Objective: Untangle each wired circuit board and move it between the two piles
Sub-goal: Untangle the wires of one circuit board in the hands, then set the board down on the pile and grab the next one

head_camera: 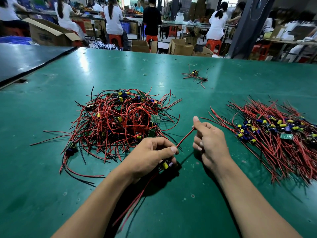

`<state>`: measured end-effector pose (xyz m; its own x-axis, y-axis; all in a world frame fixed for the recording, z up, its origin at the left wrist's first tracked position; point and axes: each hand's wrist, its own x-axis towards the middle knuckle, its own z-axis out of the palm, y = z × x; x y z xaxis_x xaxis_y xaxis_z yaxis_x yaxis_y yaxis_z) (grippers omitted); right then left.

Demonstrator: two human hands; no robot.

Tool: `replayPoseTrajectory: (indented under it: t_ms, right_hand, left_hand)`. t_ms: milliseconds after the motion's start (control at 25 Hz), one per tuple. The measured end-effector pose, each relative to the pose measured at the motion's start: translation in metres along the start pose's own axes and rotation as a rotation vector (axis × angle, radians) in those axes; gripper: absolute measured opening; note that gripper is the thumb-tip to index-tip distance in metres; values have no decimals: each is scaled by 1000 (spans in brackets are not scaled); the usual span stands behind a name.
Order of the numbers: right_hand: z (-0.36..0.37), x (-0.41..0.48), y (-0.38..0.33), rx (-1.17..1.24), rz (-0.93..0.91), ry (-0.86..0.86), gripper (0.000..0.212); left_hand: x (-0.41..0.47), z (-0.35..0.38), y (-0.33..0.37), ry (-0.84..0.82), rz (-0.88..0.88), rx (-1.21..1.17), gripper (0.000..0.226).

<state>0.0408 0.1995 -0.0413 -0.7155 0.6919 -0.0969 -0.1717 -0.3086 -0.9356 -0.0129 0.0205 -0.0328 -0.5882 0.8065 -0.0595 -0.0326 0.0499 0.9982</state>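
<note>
One wired circuit board sits in the left grip, held just above the counter in the gap between the two piles. Only its yellow capacitor and a bit of dark body show under the curled fingers. One of its red leads runs taut up to the right grip, which pinches the far end between thumb and curled fingers. The left thumb and forefinger pinch the same lead lower down. The board's other wires trail loose toward the person. I judge this to be the straightening step for a board already free of the heap.

To the left lies the tangled pile, a high knot of red and black wire with boards buried in it. To the right lies the sorted pile, its boards together and its leads combed roughly one way. The two look comparable in bulk, so the job seems about half done, with many boards left to free. Well behind them, a few stray boards and a rubber band lie apart.
</note>
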Motion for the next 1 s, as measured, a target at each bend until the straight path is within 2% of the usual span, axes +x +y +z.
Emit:
replayPoseTrajectory:
  t_ms: [120, 240, 280, 360, 480, 640, 760, 880, 1000]
  right_hand:
    - [-2, -3, -8, 77, 149, -63, 38]
    - [2, -7, -10, -13, 174, -87, 68]
    - [3, -9, -10, -45, 152, -83, 73]
    - [6, -11, -10, -84, 105, -80, 64]
    - [8, -17, -9, -185, 39, -110, 39]
    - [15, -32, 1, -707, -225, -206, 45]
    - [26, -43, 16, -864, -367, -229, 38]
    - [29, -42, 18, -909, -446, -141, 27]
    - [12, -28, 5, -953, -487, 28, 18]
  left_hand:
    - [1, 3, 0, 58, -24, -41, 10]
    - [3, 9, 3, 177, -65, -225, 11]
    - [5, 10, 4, 208, -71, -271, 15]
    - [7, 9, 5, 241, -82, -331, 27]
    - [10, 7, 5, 262, -125, -395, 44]
    - [13, 3, 1, 247, -166, -375, 60]
    - [13, 2, 4, 221, -175, -496, 67]
    - [12, 3, 7, 214, -146, -524, 65]
    - [13, 4, 8, 278, -102, -489, 59]
